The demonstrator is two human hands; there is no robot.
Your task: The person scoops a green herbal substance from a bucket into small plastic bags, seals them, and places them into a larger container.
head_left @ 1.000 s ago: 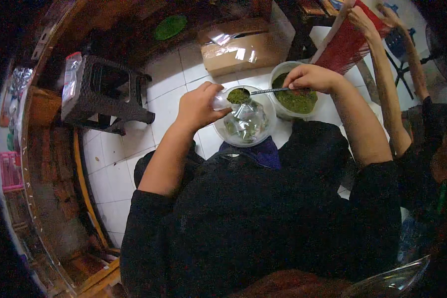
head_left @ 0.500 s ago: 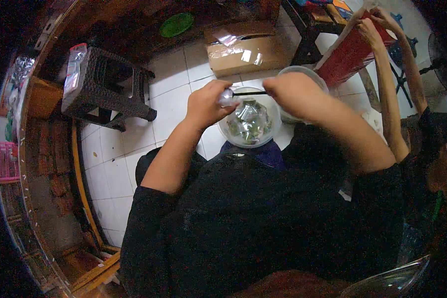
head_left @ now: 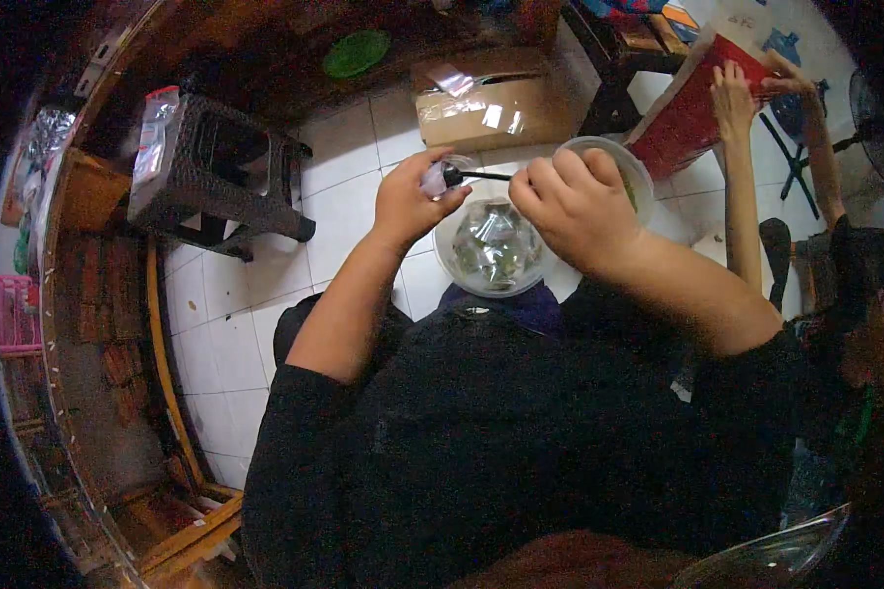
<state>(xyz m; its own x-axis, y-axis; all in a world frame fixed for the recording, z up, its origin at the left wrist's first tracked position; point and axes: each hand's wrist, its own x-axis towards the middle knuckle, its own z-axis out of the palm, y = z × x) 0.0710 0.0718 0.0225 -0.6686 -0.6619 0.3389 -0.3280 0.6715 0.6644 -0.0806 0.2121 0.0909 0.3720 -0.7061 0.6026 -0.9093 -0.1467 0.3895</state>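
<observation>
My left hand (head_left: pixel 406 203) is curled round a small clear plastic bag (head_left: pixel 434 181). My right hand (head_left: pixel 581 208) is closed on the handle of a black spoon (head_left: pixel 481 176), whose bowl is at the mouth of that bag. Below and between my hands stands a clear round tub (head_left: pixel 445 270), filled with shiny clear packets (head_left: pixel 496 253) that show something green inside. A second clear tub (head_left: pixel 641 169) is partly covered by my right hand; a bit of green shows through it, but its contents are mostly hidden.
A dark plastic stool (head_left: pixel 201 162) with clear bags on it stands at left. A cardboard box (head_left: pixel 496 123) and a green round tray (head_left: pixel 357 53) are at the far side. At right, another person's hands (head_left: pixel 732 98) handle a large red sack (head_left: pixel 683 113). White tiles (head_left: pixel 344 196) cover the floor.
The black spoon's bowl now shows clearly at the bag. My right hand has shifted slightly and turned, its knuckles now facing up. The other person's hands have moved down along the red sack.
</observation>
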